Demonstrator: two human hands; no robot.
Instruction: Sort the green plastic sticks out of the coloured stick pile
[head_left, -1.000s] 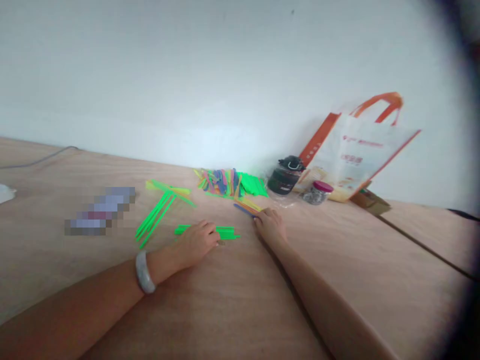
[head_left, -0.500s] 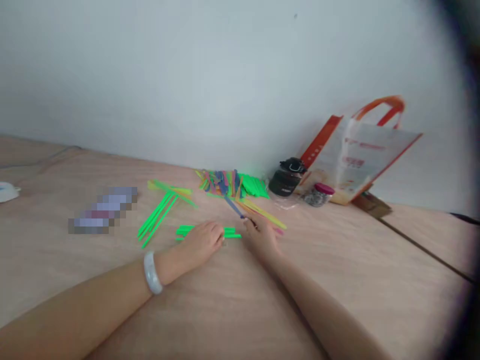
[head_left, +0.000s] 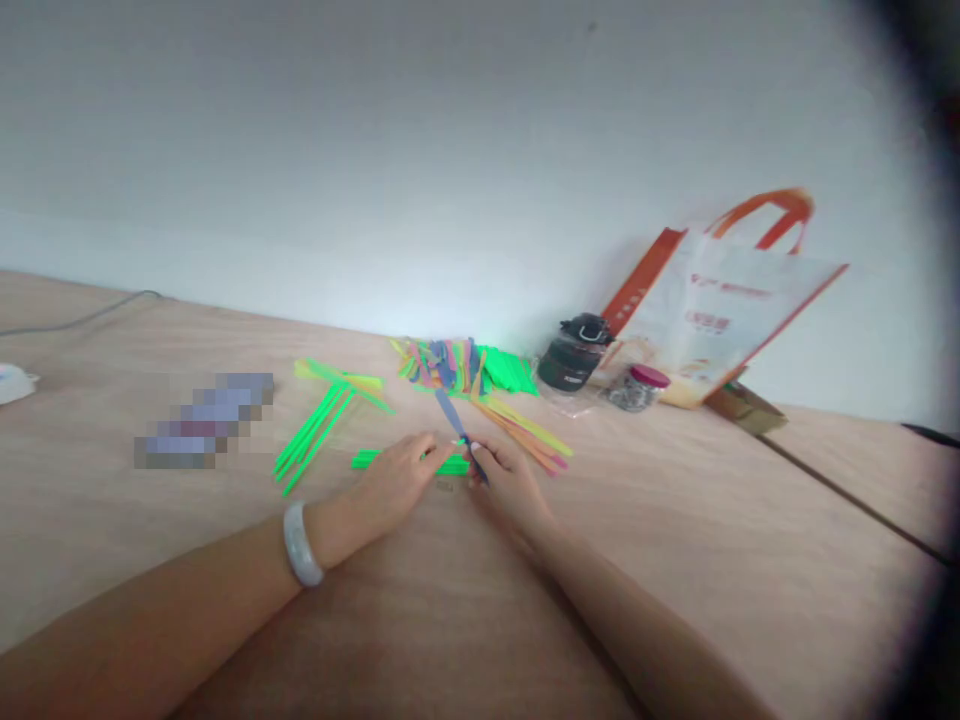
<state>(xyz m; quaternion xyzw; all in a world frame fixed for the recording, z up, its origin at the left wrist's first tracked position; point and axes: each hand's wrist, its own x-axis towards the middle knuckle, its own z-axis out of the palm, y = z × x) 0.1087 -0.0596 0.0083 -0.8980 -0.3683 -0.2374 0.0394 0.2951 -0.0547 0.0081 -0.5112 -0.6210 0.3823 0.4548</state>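
Observation:
In the head view my right hand pinches a blue propeller blade near its middle, tilted over the table. My left hand, a pale bangle on its wrist, has its fingertips closed on a thin green stick whose end meets the blade's middle. Most of that stick is hidden by the hand. Under my left hand lie several loose green sticks. To the left rest assembled stick-and-propeller toys with yellow-green blades. Just beyond my right hand lie yellow, orange and pink blades.
Against the wall are a pile of coloured blades and a bundle of green sticks. Farther right stand a dark bottle, a pink-lidded jar and a carrier bag. A blurred-out object lies left.
My right hand has moved slightly left and turned the blue blade more upright. My left hand has picked up a green stick and raised its end to the blade.

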